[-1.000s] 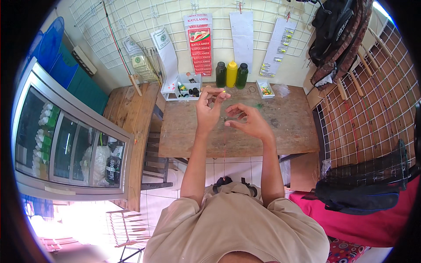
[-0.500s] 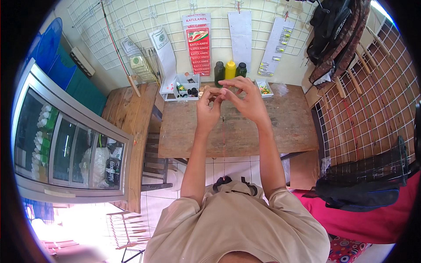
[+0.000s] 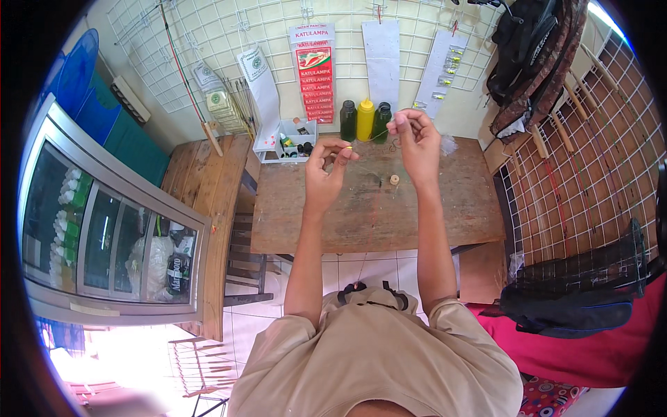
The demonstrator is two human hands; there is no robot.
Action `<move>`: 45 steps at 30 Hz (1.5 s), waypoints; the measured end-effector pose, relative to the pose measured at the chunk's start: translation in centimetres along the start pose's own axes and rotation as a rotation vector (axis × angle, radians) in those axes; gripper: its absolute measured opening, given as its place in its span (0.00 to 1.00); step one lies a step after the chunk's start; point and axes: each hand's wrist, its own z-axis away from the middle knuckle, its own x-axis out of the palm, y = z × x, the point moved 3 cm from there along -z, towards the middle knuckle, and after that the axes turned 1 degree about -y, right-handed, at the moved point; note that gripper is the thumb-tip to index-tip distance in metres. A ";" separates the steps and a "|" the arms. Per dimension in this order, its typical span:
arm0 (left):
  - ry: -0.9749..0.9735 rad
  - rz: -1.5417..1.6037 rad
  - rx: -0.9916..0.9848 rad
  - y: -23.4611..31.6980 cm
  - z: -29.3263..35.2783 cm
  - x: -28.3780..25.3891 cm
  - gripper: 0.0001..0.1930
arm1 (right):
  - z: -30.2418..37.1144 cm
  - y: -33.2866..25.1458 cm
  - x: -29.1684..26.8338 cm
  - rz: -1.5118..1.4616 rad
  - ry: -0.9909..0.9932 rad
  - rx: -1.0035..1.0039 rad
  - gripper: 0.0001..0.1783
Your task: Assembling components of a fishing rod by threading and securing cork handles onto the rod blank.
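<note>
Head view, and both hands are up over the table [image 3: 313,226], well apart from each other; the left hand [image 3: 326,170] has thumb and fingers closed on a tiny yellow bit [image 3: 349,146], right at the fingertips; over to the right and a touch higher, the right hand [image 3: 422,146] pinches thumb against forefinger, and it looks clamped on a thin strand [image 3: 379,135]; that strand slants across the gap between the two grips, up from the left one to the right one, and it looks fairly straight!

So how far along? Judging by this, the handwork is midway; the yellow bit is in the grip and the strand is drawn out beside it, that much is done; whether the two are joined is too fine to make out, and no finished knot can be seen; neither piece has been set down, so the handling looks incomplete, and just how much is left I cannot tell.

Below the right grip, loose on the wood, sits a small pale spool [image 3: 394,179], touched by neither hand; a little dark bit [image 3: 380,183] shows just to its left, its kind unclear; beyond the left grip stands the white tray [image 3: 292,159]; behind the gap between the grips, the yellow bottle [image 3: 365,121] stands between two dark bottles [image 3: 348,125]
</note>
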 end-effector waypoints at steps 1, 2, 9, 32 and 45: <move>-0.005 0.002 0.000 0.0 -0.1 0.0 0.11 | -0.3 0.2 -0.4 0.002 0.005 -0.001 0.08; -0.016 0.006 -0.029 0.0 -0.2 0.0 0.09 | -0.6 0.4 -0.9 -0.025 0.029 -0.012 0.08; -0.015 0.072 -0.078 0.0 -0.5 1.2 0.11 | -1.3 1.3 -2.1 -0.144 0.105 0.037 0.09; -0.180 0.066 -0.155 -1.2 -0.1 0.9 0.07 | -1.9 4.2 -5.7 -0.359 0.278 0.143 0.09; -0.153 0.070 -0.198 -2.1 -1.4 -0.2 0.08 | -1.0 0.5 -3.5 -0.188 -0.250 -0.165 0.04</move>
